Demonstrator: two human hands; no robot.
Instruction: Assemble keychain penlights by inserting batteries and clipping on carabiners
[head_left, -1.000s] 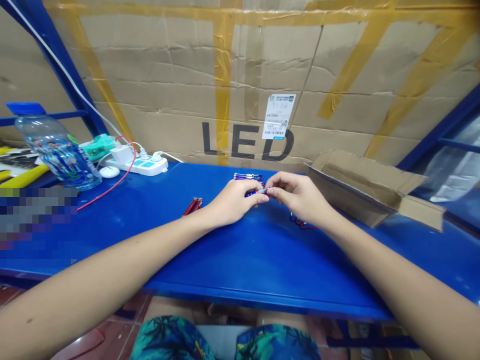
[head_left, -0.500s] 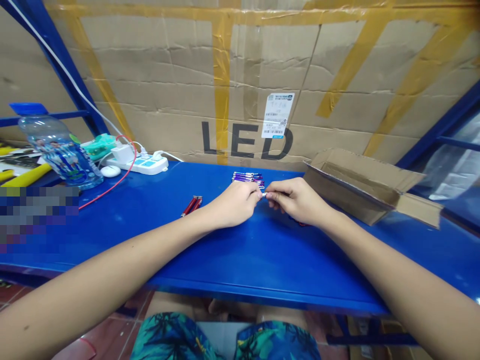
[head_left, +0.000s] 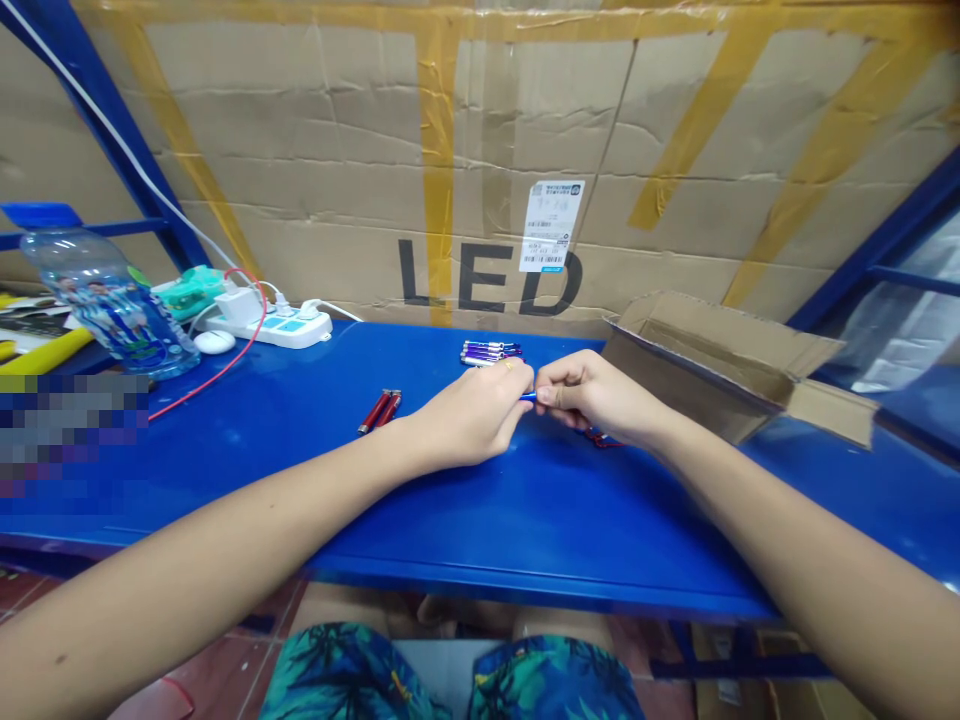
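Observation:
Over the middle of the blue table, my left hand and my right hand meet at a small blue cylinder. Fingers of both hands are closed on it, and most of it is hidden between them. Just behind my left hand lies a row of several purple and silver pen-like tubes. Two red tubes rest left of my left hand. Beneath my right hand, a red item shows partly.
An open cardboard box stands at the right. At the left are a water bottle, a white power strip, a red cable and a yellow object. A large carton backs the table.
My left hand has rolled over, with its back now more upward. Between the hands, blue now shows where a whitish tip was. The view has shifted slightly.

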